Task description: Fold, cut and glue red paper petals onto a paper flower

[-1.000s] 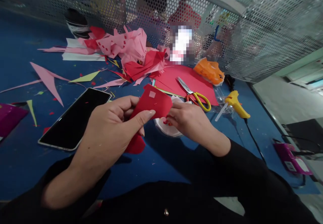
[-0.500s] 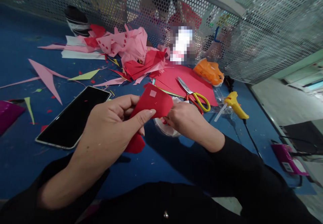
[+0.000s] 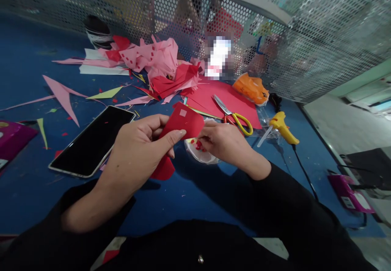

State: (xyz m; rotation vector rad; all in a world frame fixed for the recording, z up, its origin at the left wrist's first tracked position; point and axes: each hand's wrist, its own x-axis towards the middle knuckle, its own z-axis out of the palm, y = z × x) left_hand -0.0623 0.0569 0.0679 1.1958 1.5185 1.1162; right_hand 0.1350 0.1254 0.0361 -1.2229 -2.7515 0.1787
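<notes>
A red paper piece (image 3: 191, 123), with a small pink square stuck near its upper edge, is pinched between the thumb and fingers of my left hand (image 3: 139, 147). Its lower red part shows beneath that hand. Over a shallow round dish (image 3: 203, 156) with small red bits and pale contents, my right hand (image 3: 224, 140) has its fingers pressed together. What those fingertips hold, if anything, is hidden behind the paper's right edge and the fingers. Just behind the right hand lie scissors (image 3: 233, 115) with yellow and red handles, blades apart.
A phone (image 3: 93, 140) lies left of my left hand. Pink and red paper scraps (image 3: 161, 61) pile up at the back, before a perforated metal panel (image 3: 128, 10). Red sheets (image 3: 210, 96), an orange packet (image 3: 252, 88) and a corded yellow glue gun (image 3: 282, 126) are rightward.
My right hand has shifted slightly, and more of the dish with its red bits shows. My left hand still holds the red paper. The whole view has moved a little.
</notes>
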